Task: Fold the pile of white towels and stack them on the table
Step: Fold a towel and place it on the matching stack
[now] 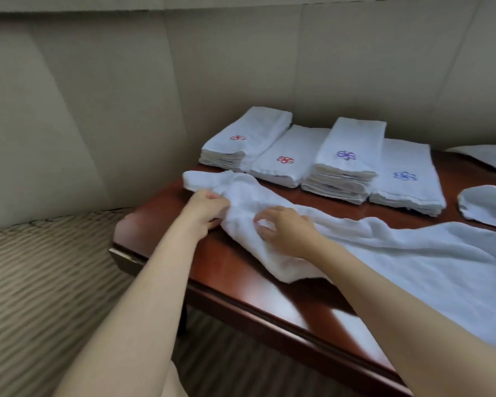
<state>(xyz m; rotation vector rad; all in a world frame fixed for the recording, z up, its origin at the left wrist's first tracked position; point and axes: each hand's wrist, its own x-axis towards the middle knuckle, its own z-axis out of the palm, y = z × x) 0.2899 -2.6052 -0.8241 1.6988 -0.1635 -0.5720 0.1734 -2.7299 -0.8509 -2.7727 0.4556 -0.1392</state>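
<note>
Four stacks of folded towels (321, 159) stand shoulder to shoulder along the far edge of the desk (241, 285), close against the padded wall (126, 96), so there is no way through behind or between them. The loose towel (384, 247) sprawls across the middle and right, nearly reaching the stacks. More white cloth (487, 204) blocks the far right. Bare wood shows at the near left corner and along the near edge, where a hand can pass. Left of the desk the carpet (40, 282) lies open.
</note>
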